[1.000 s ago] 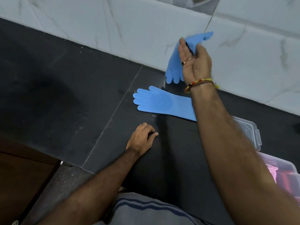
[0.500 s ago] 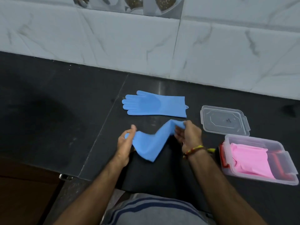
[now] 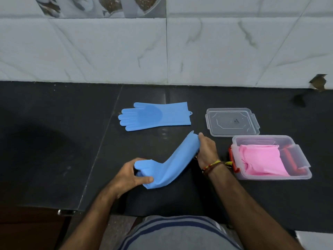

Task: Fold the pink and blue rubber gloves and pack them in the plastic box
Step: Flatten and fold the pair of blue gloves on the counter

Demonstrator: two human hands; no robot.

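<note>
I hold one blue rubber glove [image 3: 173, 163] between both hands, low over the black counter. My left hand [image 3: 129, 175] grips its finger end, which is bent over. My right hand [image 3: 207, 150] pinches its cuff end. A second blue glove [image 3: 156, 115] lies flat farther back, fingers pointing left. At the right stands the clear plastic box [image 3: 299, 170] with folded pink gloves [image 3: 261, 160] inside.
The box's clear lid [image 3: 232, 122] lies flat behind the box. A white marble-tiled wall [image 3: 162, 51] rises at the back of the counter. The counter's front edge [image 3: 72, 211] runs just before my body, with a brown surface below at the left.
My right hand brought the blue glove down from the wall to the counter. My left hand took hold of its finger end, and the glove is now held at both ends.
</note>
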